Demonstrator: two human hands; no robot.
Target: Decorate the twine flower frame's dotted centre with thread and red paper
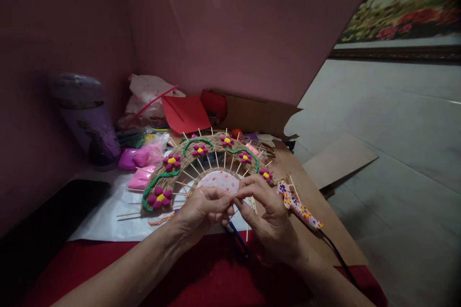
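My left hand (211, 206) and my right hand (268, 213) meet fingertip to fingertip, both pinched on a tiny orange-red piece (232, 198), mostly covered by the fingers. Behind them lies an arch woven of brown twine (216, 146) over thin wooden sticks. It bears magenta flowers with yellow centres (160, 198) and wavy green strips (154, 187). Inside the arch is a pale pink half-round with reddish dots (218, 181), partly hidden by my hands. Below the hands, a dark blue pen-like stick (238, 239) slants down.
A flower-patterned glue gun (300, 208) with a black cord lies on brown cardboard (334, 230) at right. Pink bags (142, 180), a purple tumbler (88, 124) and red paper (185, 114) stand at left and back. A dark flat object (54, 216) lies at far left.
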